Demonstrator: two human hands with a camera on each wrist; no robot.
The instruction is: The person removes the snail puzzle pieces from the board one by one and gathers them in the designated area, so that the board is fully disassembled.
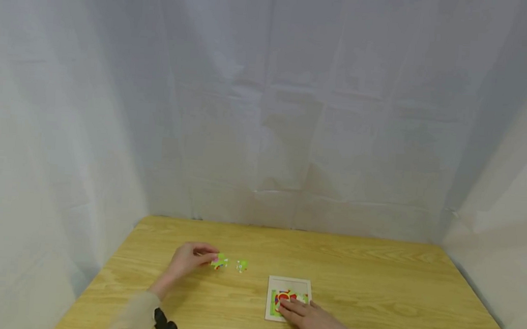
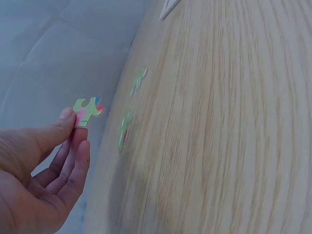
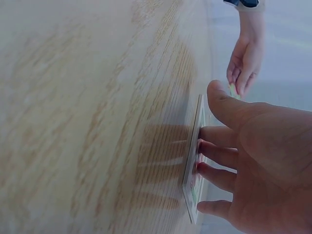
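My left hand (image 1: 191,258) pinches a green jigsaw puzzle piece (image 2: 87,113) with a pink patch and blue and red at one knob, between thumb and fingertips. In the left wrist view the piece is raised off the table, near two loose green puzzle pieces (image 2: 138,81) lying there. On the right, a pale square puzzle tray (image 1: 289,281) holds joined colourful pieces (image 1: 284,297) in its lower part; its upper part shows bare board. The fingers of my right hand (image 1: 318,325) lie extended on those pieces, partly hiding them. The right wrist view shows fingertips touching the tray edge-on.
The wooden table (image 1: 374,284) reaches back to a pale hanging sheet (image 1: 293,136), with more sheeting along both sides. A black device (image 1: 164,326) is strapped at the left wrist, over a light sleeve (image 1: 136,313).
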